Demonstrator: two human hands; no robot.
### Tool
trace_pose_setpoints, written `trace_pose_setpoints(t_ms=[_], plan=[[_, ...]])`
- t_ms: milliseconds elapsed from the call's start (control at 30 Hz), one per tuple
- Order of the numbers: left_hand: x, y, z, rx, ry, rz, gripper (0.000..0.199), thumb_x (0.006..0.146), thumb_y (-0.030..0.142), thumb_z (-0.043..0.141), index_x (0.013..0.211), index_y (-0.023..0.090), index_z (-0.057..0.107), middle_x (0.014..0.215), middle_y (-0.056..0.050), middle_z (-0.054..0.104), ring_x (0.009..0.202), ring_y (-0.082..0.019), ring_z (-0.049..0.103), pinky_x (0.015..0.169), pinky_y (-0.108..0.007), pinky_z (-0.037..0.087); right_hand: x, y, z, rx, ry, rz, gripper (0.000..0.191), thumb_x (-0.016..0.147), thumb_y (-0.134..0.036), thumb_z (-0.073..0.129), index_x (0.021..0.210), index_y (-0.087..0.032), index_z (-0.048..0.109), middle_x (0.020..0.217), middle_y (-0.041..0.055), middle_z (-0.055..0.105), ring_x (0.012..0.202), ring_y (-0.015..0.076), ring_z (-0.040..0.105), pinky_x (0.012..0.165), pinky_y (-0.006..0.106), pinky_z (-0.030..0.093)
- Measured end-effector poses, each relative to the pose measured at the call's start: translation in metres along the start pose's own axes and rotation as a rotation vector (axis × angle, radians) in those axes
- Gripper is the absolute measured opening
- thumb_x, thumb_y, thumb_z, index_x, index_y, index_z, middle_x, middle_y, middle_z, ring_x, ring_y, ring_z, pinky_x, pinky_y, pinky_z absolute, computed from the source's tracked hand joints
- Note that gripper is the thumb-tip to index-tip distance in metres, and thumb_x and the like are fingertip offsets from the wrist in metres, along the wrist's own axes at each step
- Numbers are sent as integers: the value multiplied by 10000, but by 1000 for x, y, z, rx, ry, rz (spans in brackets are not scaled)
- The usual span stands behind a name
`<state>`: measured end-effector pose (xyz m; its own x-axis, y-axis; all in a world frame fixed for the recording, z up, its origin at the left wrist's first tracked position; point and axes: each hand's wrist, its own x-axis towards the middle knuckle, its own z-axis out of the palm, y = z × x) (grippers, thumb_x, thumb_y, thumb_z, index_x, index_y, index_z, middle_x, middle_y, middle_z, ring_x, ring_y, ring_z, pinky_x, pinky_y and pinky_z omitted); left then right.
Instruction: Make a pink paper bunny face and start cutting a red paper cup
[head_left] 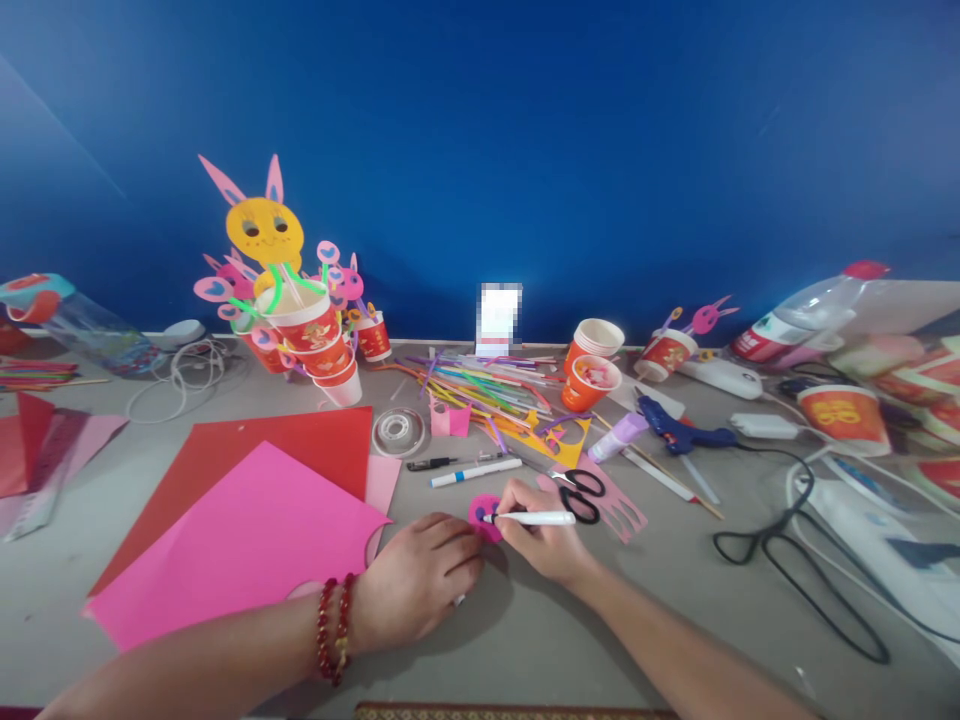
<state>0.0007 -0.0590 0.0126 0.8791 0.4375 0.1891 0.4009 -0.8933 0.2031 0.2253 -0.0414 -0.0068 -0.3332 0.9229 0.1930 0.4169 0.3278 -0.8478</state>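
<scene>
A small pink paper circle with purple-blue spots lies on the table in front of me. My left hand, wearing red bead bracelets, has its fingers together and curved down, fingertips at the circle's left edge; its thumb is mostly hidden. Pinched in my right hand is a white marker pen, its dark tip on or just over the circle. Black-handled scissors lie right beside that hand. Behind the circle are a white pen with a blue band and a black pen.
Pink and red paper sheets spread at left. Stacked paper cups carry a yellow rabbit face. Colourful sticks, a tape roll and an orange cup stand farther back. A blue glue gun trails its cord at right.
</scene>
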Motion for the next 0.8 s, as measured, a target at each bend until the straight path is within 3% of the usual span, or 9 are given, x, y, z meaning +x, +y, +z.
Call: trace_pose_setpoints(t_ms=[800], plan=[[1,0,1,-12,16,-7,225,911,206,518,1125,165,574,1213,-71,636,1161,-220,532,1026,-376,414,0,-1,-1,-67,-3,-15,140,810,-137,517,701,-217,482,627,-44,552,577,123,506,568,227,373]])
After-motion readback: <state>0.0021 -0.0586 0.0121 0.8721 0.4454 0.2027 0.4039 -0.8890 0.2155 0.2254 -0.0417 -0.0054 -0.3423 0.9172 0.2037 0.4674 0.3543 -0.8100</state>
